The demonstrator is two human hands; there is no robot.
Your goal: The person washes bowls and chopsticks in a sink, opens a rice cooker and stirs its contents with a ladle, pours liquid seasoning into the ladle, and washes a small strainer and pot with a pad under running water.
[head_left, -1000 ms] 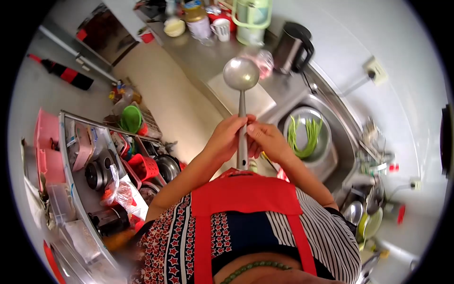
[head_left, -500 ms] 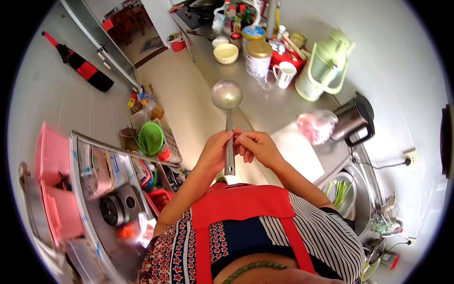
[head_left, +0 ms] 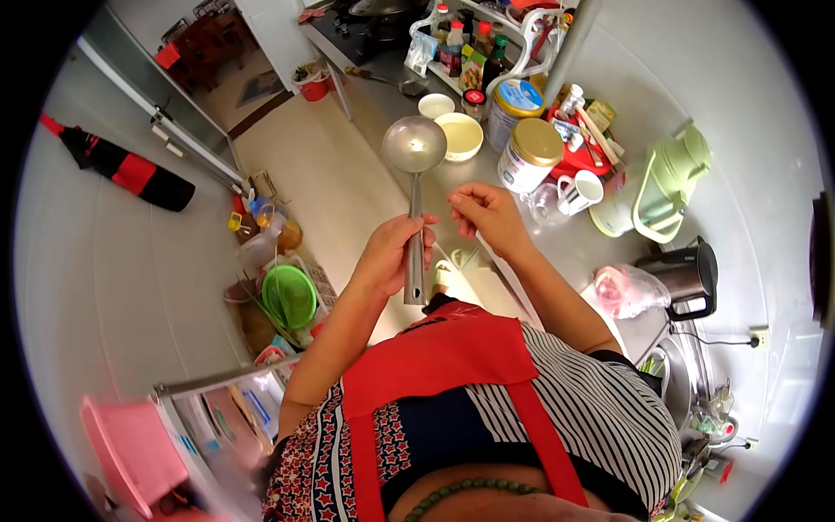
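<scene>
My left hand [head_left: 390, 252] is closed round the handle of a metal ladle [head_left: 415, 146], its round bowl pointing away from me over the floor. The handle's holed end sticks out below my fist. To the right of the ladle is my right hand [head_left: 487, 216], apart from it, with loosely bent fingers and nothing visible in them. Beyond my hands on the counter stand a pale yellow bowl [head_left: 461, 137] and a smaller white bowl [head_left: 436, 106].
A gold-lidded can [head_left: 531, 155], a white mug [head_left: 580, 191] and a green thermos [head_left: 665, 187] line the counter [head_left: 557, 239]. Further right are a plastic bag [head_left: 628, 291], a kettle [head_left: 691, 278] and a sink. A green basket [head_left: 289, 297] is at left; the stove [head_left: 352, 35] is ahead.
My right hand has come away from the ladle and moved right and forward. My left hand still holds the ladle. The view has shifted along the counter toward the stove.
</scene>
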